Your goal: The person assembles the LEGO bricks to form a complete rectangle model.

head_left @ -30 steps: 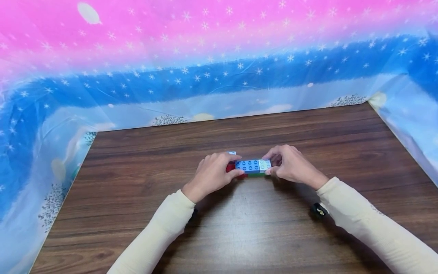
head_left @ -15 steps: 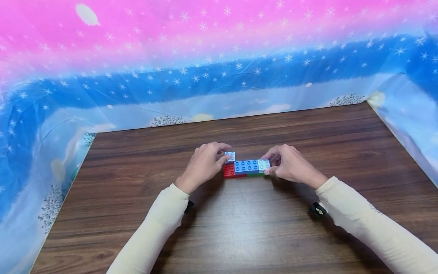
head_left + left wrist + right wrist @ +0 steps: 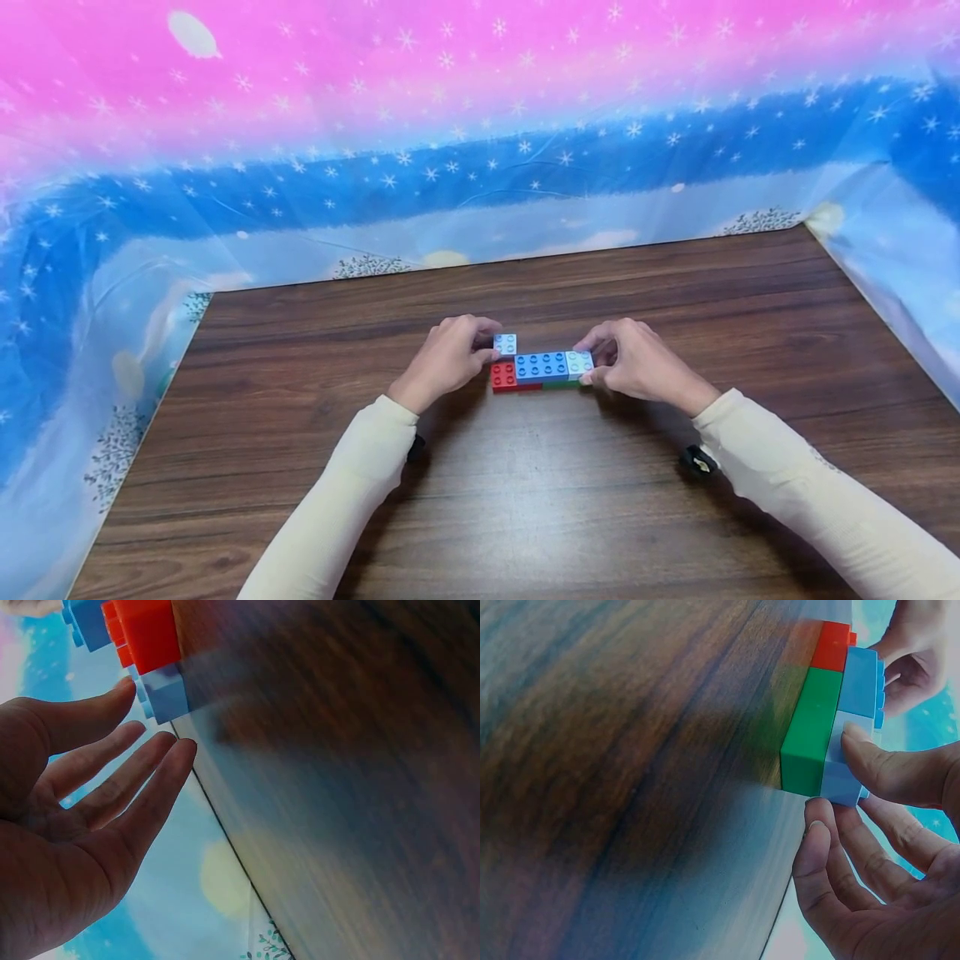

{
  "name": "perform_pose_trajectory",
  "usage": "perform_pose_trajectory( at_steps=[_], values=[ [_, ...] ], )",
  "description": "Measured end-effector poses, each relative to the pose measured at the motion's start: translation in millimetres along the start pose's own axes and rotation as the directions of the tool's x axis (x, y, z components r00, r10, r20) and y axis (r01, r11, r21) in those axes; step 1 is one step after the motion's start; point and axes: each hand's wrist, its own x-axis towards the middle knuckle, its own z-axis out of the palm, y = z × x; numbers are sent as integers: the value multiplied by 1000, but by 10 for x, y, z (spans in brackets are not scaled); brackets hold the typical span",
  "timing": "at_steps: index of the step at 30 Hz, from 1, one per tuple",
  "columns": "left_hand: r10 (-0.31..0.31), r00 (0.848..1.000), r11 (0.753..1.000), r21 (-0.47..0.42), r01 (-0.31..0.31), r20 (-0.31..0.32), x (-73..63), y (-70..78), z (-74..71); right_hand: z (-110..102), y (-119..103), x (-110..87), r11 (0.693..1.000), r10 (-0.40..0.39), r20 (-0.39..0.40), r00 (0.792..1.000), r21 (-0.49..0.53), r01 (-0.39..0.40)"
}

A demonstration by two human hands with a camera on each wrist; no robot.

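A joined row of toy building bricks lies on the table: a red brick and a green brick below, a long blue brick and a pale blue brick above. My right hand pinches the pale brick at the right end, thumb on its near face. Behind the red brick sits a small loose pale brick; whether they touch, I cannot tell. My left hand is beside its left end, thumb and fingers spread around it, the fingers fairly straight in the left wrist view.
The bricks lie near the middle of a dark wood-grain table. A pink and blue snowflake-patterned cloth hangs along the back and sides of the table. Dark bands sit at both wrists.
My left hand has drawn back leftward from the blue brick's left end to the small pale brick, uncovering the red brick. Its thumb has slid off the pale brick's front. My right hand stays put.
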Motion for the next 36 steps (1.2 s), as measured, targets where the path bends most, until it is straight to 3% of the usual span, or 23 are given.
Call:
perform_pose_trajectory(
  at_steps=[18, 36],
  values=[
    [-19, 999, 999, 27, 19, 30, 92, 40, 71, 29, 25, 2, 1000, -10, -5, 1000, 18, 10],
    [2, 999, 999, 49, 0, -38, -21, 48, -66, 13, 20, 7, 1000, -14, 3, 1000, 26, 14]
  ],
)
